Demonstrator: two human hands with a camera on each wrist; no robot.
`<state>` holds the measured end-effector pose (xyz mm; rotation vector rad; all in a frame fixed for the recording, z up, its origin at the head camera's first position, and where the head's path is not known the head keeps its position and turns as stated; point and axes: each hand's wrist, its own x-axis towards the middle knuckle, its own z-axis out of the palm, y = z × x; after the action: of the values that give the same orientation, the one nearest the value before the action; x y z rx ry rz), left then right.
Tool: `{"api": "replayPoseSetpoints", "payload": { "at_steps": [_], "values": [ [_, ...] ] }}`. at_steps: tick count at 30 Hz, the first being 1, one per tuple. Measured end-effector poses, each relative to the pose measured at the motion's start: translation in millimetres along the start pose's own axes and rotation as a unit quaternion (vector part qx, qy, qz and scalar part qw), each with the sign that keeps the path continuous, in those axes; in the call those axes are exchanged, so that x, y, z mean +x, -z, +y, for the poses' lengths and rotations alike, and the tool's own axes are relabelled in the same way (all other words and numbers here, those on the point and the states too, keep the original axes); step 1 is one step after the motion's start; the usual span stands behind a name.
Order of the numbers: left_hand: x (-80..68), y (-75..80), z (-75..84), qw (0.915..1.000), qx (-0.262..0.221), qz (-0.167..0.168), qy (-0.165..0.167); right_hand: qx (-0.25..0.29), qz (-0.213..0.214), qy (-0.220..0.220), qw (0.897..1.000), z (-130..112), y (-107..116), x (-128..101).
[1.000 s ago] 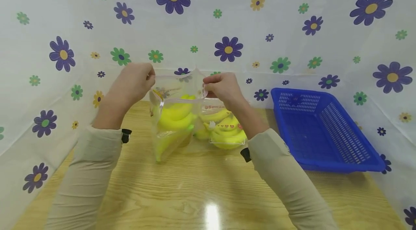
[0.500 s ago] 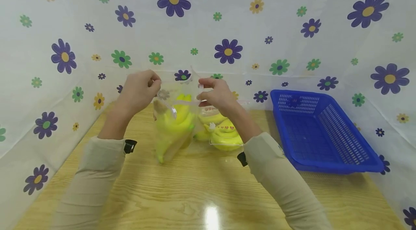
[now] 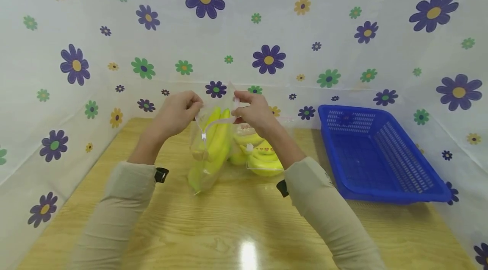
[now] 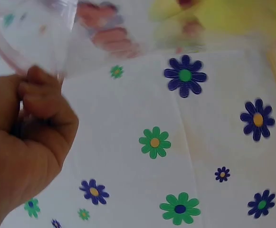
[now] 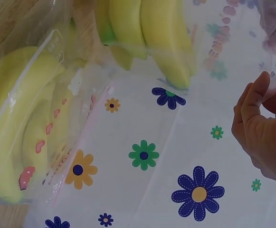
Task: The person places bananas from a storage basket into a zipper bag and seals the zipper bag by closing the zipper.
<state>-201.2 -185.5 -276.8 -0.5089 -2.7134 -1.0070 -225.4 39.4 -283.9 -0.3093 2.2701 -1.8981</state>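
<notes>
A clear zip bag (image 3: pixel 197 151) with a bunch of bananas (image 3: pixel 218 145) in it stands in the middle of the wooden table, its mouth parted and a small white slider (image 3: pixel 203 136) at the front. My left hand (image 3: pixel 177 113) pinches the left side of the bag's mouth. On the opposite side, my right hand (image 3: pixel 256 111) pinches the rim between thumb and fingers. The right wrist view has the right hand (image 5: pixel 266 123) at the bag's edge, the bananas (image 5: pixel 157 38) hanging lower ends away from it. In the left wrist view the left hand (image 4: pixel 33 118) grips thin clear plastic (image 4: pixel 38 33).
Just right of the bag lies a second clear bag (image 3: pixel 283 123) holding bananas (image 3: pixel 264 164), printed with small red hearts. A blue plastic basket (image 3: pixel 366 160) stands at the right. White flowered cloth (image 3: pixel 244 28) hangs behind the table (image 3: pixel 190 227) and along its sides.
My left hand has moved right and down, closer to the right hand, which shifted slightly left. The bag's mouth has narrowed, and the bananas in it now stand more upright.
</notes>
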Motion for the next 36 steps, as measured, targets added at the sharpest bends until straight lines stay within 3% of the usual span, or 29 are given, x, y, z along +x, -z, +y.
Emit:
{"api": "replayPoseSetpoints", "payload": {
  "at_steps": [5, 17, 22, 26, 31, 36],
  "values": [
    [-5.6, 4.6, 0.0, 0.9972, -0.017, 0.073, -0.001, 0.01, 0.005, -0.001, 1.0, 0.1, 4.4, -0.1],
    [-4.6, -17.4, 11.3, 0.9964, -0.051, 0.067, -0.012, 0.07, -0.005, -0.004, 0.998, 14.8, 7.2, -5.2],
    [-9.6, -27.3, 0.3, 0.9944, -0.093, 0.046, 0.022, 0.106, 0.009, -0.015, 0.994, 32.0, 7.2, -10.7],
    [-11.7, -37.2, -19.7, 0.9929, -0.103, 0.037, 0.045, 0.11, 0.008, -0.015, 0.994, 45.3, 6.8, -16.6],
    [-11.8, -49.4, -57.7, 0.9956, -0.045, -0.016, 0.081, 0.096, -0.02, -0.046, 0.994, 51.1, 8.7, -21.9],
    [-13.1, -62.5, -95.8, 0.9879, -0.015, -0.124, 0.092, 0.072, -0.076, -0.091, 0.99, 44.7, 14.6, -28.5]
  ]
}}
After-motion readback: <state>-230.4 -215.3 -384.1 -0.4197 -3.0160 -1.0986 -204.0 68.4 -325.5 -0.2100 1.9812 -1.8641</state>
